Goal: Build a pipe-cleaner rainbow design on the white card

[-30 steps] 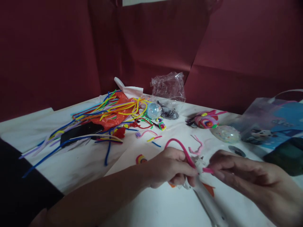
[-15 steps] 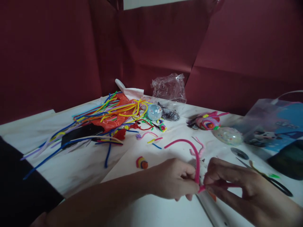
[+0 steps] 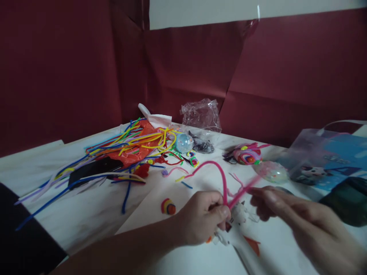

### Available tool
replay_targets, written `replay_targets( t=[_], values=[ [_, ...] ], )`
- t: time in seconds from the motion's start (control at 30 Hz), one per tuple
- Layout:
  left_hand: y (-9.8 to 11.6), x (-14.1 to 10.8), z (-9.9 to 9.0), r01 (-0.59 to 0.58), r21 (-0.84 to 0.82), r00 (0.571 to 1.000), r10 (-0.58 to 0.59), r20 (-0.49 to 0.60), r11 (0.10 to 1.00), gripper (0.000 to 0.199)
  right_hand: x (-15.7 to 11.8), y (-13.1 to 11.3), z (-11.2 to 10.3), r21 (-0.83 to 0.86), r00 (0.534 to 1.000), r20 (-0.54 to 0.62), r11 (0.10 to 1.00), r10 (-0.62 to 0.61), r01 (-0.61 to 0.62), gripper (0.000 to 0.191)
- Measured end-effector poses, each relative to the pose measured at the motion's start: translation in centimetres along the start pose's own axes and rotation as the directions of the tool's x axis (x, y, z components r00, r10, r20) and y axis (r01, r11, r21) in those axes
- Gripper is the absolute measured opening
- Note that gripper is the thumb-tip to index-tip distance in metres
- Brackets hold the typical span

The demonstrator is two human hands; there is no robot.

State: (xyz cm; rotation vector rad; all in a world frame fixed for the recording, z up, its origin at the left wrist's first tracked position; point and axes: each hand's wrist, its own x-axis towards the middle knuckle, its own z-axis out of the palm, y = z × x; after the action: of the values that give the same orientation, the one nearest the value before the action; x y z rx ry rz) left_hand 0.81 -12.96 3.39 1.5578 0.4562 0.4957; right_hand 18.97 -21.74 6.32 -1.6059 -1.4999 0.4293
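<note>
A bright pink pipe cleaner (image 3: 223, 177) is bent into a V, with one leg curving over to the left and the other rising to the right. My left hand (image 3: 205, 217) pinches it at the bend. Just right of the straight leg is my right hand (image 3: 282, 210), its fingers bent and blurred; whether they touch the pink stem is unclear. Below and between the hands lie a small white figure (image 3: 240, 214) and an orange piece (image 3: 252, 245). A striped coil (image 3: 168, 206) rests left of my left hand.
Many coloured pipe cleaners (image 3: 137, 143) spread over the left side, partly on a black packet (image 3: 94, 170). Behind are a clear ball (image 3: 184, 143) and plastic wrap (image 3: 200, 114). At right stand a pink wrapped figure (image 3: 248, 154), a clear dome (image 3: 271, 172) and a blue bag (image 3: 338, 160).
My right hand has let its end of the pink pipe cleaner swing up and has moved away from my left hand. The view has tilted up slightly.
</note>
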Motion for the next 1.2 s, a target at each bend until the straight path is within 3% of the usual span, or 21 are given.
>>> replay_targets(
  t=[0.13, 0.3, 0.47, 0.6, 0.8, 0.9, 0.97, 1.07, 1.13, 1.2],
  values=[
    [0.4, -0.9, 0.3, -0.002, 0.214, 0.982, -0.039, 0.184, 0.977, 0.015, 0.3, -1.7, 2.1, 0.206, 0.981, 0.187, 0.974, 0.052, -0.091, 0.053],
    [0.7, -1.4, 0.4, -0.085, 0.329, 0.940, -0.034, 0.339, 0.940, 0.013, 0.3, -1.5, 2.4, 0.478, 0.907, 0.414, 0.828, 0.081, -0.292, 0.048],
    [0.9, -1.2, 0.3, -0.173, 0.408, 0.926, 0.006, 0.378, 0.896, 0.016, 0.3, -1.2, 2.0, 0.618, 0.856, 0.502, 0.641, 0.126, -0.456, 0.033],
    [0.8, -1.1, 0.1, -0.196, 0.444, 0.923, 0.012, 0.385, 0.874, 0.017, 0.2, -1.3, 1.8, 0.657, 0.865, 0.483, 0.598, 0.134, -0.459, 0.027],
    [0.2, -1.1, 0.1, -0.212, 0.427, 0.927, 0.043, 0.373, 0.879, 0.016, -0.1, -2.3, 2.4, 0.714, 0.895, 0.408, 0.548, 0.180, -0.436, 0.028],
    [0.1, -1.0, 0.2, -0.154, 0.381, 0.952, 0.034, 0.304, 0.912, 0.014, 0.2, -2.1, 2.1, 0.681, 0.945, 0.293, 0.662, 0.145, -0.313, 0.039],
    [0.0, -0.7, 0.0, -0.100, 0.324, 0.974, 0.026, 0.223, 0.941, 0.016, 0.6, -1.6, 1.2, 0.621, 0.988, 0.070, 0.769, 0.136, -0.150, 0.039],
    [0.3, -0.3, -0.7, -0.064, 0.302, 0.993, 0.032, 0.109, 0.951, 0.021, 0.5, -0.5, -0.7, 0.556, 0.949, -0.269, 0.831, 0.163, 0.015, 0.028],
    [0.8, 0.0, -1.4, -0.073, 0.384, 0.997, 0.064, 0.035, 0.920, 0.020, 0.1, 0.3, -1.8, 0.534, 0.917, -0.331, 0.845, 0.224, -0.013, 0.032],
    [1.5, 0.2, -2.2, -0.078, 0.492, 0.997, 0.078, 0.022, 0.867, 0.019, -0.7, 1.2, -2.3, 0.516, 0.907, -0.316, 0.853, 0.280, -0.083, 0.038]
  ],
)
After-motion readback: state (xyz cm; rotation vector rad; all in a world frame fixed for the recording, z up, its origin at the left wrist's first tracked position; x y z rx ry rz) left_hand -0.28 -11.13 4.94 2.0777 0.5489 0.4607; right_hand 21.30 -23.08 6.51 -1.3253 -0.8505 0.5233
